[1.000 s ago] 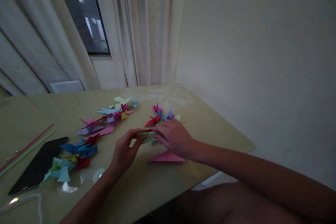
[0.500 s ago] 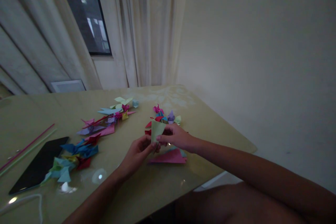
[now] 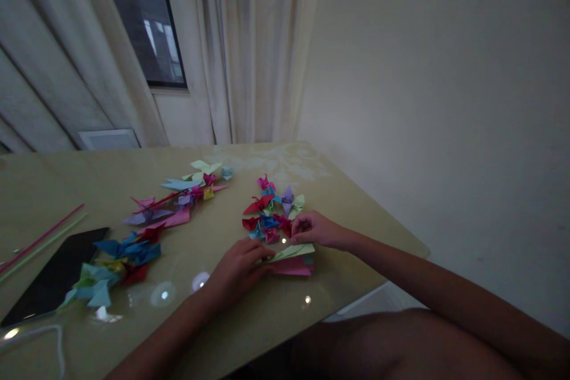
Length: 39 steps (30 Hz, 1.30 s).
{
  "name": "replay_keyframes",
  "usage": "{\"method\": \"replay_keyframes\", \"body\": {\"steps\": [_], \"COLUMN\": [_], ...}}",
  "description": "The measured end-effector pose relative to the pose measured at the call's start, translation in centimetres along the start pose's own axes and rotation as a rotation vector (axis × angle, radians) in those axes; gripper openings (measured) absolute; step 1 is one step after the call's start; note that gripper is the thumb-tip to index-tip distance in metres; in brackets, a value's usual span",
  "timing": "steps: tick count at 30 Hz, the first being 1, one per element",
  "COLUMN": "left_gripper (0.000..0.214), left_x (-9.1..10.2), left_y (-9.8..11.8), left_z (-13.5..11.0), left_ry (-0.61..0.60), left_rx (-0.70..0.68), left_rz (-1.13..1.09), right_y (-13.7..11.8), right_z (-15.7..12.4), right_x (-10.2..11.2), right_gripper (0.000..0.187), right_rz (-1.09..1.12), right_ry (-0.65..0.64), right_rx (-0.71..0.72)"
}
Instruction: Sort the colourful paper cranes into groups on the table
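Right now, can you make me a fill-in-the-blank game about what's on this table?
1. The left hand touches pale ____ paper.
2. The folded sheet just below it is mostly ____.
3. A flat black device lies on the picture's ____ side.
4. Beside it lie ____ thin sticks.
Missing words: green; pink; left; two.

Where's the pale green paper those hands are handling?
In the head view, the pale green paper is below centre, between the left hand and the right hand, along the far edge of the pink paper.
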<state>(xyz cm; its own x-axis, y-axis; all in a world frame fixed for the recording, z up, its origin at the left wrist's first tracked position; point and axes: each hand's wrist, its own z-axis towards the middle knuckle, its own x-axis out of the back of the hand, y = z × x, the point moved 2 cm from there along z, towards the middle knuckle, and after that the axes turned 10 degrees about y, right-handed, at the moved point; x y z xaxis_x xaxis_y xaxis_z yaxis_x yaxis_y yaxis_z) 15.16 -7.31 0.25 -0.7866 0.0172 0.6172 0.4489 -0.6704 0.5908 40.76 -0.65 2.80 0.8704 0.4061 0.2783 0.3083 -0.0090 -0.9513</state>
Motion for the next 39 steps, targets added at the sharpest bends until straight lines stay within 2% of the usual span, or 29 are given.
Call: {"method": "replay_keyframes", "body": {"steps": [4, 7, 10, 13, 15, 17, 19, 20, 22, 24, 26, 29, 32, 35, 39], "left_gripper": [0.026, 0.027, 0.022, 0.019, 0.022, 0.026, 0.027, 0.028, 0.03, 0.033, 0.036, 0.038, 0.032, 0.028, 0.031], "left_x": [0.0, 0.1, -0.1, -0.1, 0.5, 2.0, 4.6, 6.0, 8.9, 10.8, 11.6, 11.2, 10.3, 9.8, 9.7], "left_y": [-0.1, 0.0, 0.2, 0.7, 0.8, 0.3, -1.1, -2.1, -4.3, -6.3, -7.9, -9.1, -9.1, -8.8, -8.3], "left_z": [-0.1, -0.1, -0.2, -0.1, 0.3, 0.9, 1.3, 1.3, 0.9, 0.1, -0.6, -1.0, -0.5, 0.0, 0.2], "left_ry": [-0.033, -0.091, -0.147, -0.164, -0.15, -0.081, 0.068, 0.153, 0.287, 0.285, 0.19, 0.023, -0.072, -0.078, -0.012], "left_rx": [-0.057, -0.03, 0.006, 0.01, 0.005, 0.049, 0.158, 0.227, 0.35, 0.458, 0.539, 0.546, 0.488, 0.477, 0.554], "left_rz": [0.108, 0.118, 0.118, 0.13, 0.087, 0.036, 0.099, 0.2, 0.549, 0.874, 1.023, 0.985, 0.839, 0.752, 0.708], "right_y": [0.0, -0.6, -1.7, -2.7, -3.0, -3.1, -3.1, -3.2, -3.3, -3.4, -3.5, -3.7, -4.0, -4.1, -3.4], "right_z": [-0.1, -0.7, -1.5, -2.3, -2.6, -2.6, -2.6, -2.6, -2.6, -2.6, -2.7, -2.7, -2.6, -2.5, -2.2], "right_x": [-0.5, -0.8, -1.1, -1.8, -2.3, -2.7, -2.9, -3.0, -3.0, -3.0, -3.2, -3.5, -3.7, -3.7, -3.8], "right_gripper": [0.047, 0.037, 0.036, 0.044, 0.043, 0.038, 0.036, 0.037, 0.038, 0.038, 0.036, 0.032, 0.027, 0.025, 0.027], "right_rz": [-0.084, -0.281, -0.515, -0.718, -0.819, -0.878, -0.884, -0.872, -0.84, -0.815, -0.794, -0.764, -0.743, -0.743, -0.803], "right_ry": [-0.009, -0.004, 0.003, -0.091, -0.169, -0.209, -0.217, -0.212, -0.194, -0.177, -0.169, -0.161, -0.151, -0.134, -0.153], "right_rx": [0.076, 0.174, 0.35, 0.539, 0.599, 0.616, 0.622, 0.626, 0.634, 0.645, 0.666, 0.719, 0.758, 0.76, 0.75]}}
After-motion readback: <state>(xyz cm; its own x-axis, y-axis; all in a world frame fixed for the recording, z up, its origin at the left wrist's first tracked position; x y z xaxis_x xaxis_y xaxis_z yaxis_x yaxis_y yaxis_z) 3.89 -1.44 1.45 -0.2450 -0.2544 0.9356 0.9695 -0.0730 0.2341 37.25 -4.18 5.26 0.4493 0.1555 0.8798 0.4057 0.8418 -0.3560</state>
